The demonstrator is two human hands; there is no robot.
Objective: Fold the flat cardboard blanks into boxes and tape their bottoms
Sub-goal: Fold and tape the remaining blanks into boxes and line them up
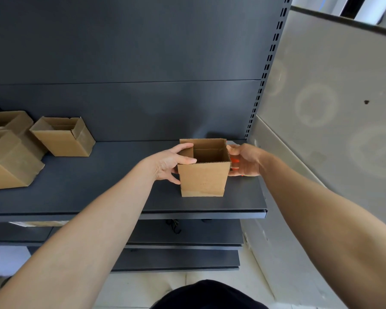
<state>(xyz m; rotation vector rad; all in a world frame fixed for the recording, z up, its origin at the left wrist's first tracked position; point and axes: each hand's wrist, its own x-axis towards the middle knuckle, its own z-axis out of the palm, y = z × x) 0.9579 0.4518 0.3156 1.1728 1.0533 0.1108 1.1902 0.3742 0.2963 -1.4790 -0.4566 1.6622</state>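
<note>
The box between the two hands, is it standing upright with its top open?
Upright and open: the box stands on the shelf, and its inside is visible from above.

One wide-angle camera, worn on the person's head, looked forward and down. It stood close to the dark shelf (98,186), facing the back panel (143,63), with the cardboard box (203,177) near the frame's centre.

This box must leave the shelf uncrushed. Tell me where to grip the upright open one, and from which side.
Best take the box by its left and right walls just under the rim, coming from both sides. It stands upright, open-topped, and its bottom sits on the shelf.
</note>
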